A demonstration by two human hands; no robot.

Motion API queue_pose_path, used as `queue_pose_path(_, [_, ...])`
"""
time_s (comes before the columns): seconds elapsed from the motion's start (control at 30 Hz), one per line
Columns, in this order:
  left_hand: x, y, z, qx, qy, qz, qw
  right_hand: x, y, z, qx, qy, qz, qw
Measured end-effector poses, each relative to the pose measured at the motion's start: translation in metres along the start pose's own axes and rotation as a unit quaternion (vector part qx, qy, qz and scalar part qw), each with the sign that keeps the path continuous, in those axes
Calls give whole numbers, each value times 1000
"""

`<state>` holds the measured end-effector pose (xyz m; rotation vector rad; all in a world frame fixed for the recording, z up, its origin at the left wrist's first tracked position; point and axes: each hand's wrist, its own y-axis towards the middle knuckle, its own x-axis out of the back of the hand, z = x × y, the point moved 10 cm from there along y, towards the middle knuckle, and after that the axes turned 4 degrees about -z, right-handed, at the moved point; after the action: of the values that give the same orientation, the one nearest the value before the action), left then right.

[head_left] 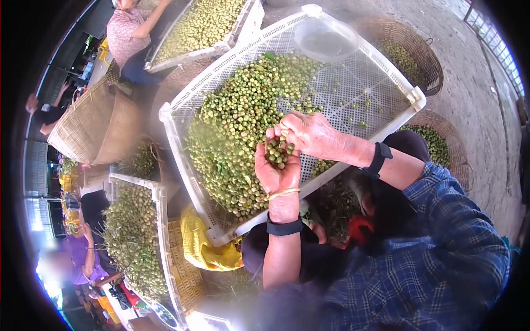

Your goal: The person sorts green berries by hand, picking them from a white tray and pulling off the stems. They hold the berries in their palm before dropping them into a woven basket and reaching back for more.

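My left hand point(281, 175) is turned palm up, its fingers curled round a small heap of round green fruits point(279, 154), some of them brownish. Over its fingertips sits my right hand point(314, 135), closed in a pinch; what its fingers hold, if anything, is hidden. Both hands are above the near side of a white perforated plastic tray point(381, 83). A large pile of the same green fruits point(237, 121), with a few leaves and stems, covers the tray's left and middle. Several loose fruits lie scattered on its right part.
A clear shallow bowl point(326, 41) rests at the tray's far corner. Woven baskets point(436, 60) with fruits stand to the right. A yellow sack point(207, 243) is by the near-left corner. Another fruit tray point(163, 237) stands left; people point(130, 33) are at the left.
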<state>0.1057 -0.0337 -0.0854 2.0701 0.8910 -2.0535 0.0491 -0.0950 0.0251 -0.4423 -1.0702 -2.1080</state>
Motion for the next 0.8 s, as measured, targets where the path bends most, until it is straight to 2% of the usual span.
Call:
queue_pose_path(0.03, [-2,-1,0,-3,2,-3,1000,5,2,3,24,22,-32,999])
queue_pose_path(0.07, [-2,-2,-1,-6,3,-7,1000,3,2,-8,-34,142,-23,989])
queue_pose_path(0.1, [-12,-3,-1,-2,0,38,999,2,2,-14,-92,260,-14,961])
queue_pose_path(0.13, [-14,-3,-4,-5,0,42,999,-2,-1,-21,-149,373,-3,916])
queue_pose_path(0.17, [-17,-4,-8,-8,0,46,999,-4,-2,-19,-126,424,21,897])
queue_pose_path(0.27, [-30,-3,-26,-21,-49,95,994,-22,-31,14,-217,376,325,840])
queue_pose_path(0.33, [-35,-5,-37,-33,-46,100,993,-42,-73,48,-143,318,520,779])
queue_pose_path(0.4, [-33,-8,-40,-44,-44,76,995,-41,-79,70,46,242,484,839])
queue_pose_path(0.47, [-29,-10,-38,-42,-46,61,996,-37,-61,60,14,306,398,865])
queue_pose_path(0.53, [-30,-15,-30,-19,-45,55,997,-14,-27,31,-47,285,228,930])
queue_pose_path(0.6, [-36,-16,-22,-17,5,109,994,14,-2,24,-45,198,93,975])
queue_pose_path(0.8, [-31,-16,-6,-16,56,92,994,1,-7,20,34,-2,53,998])
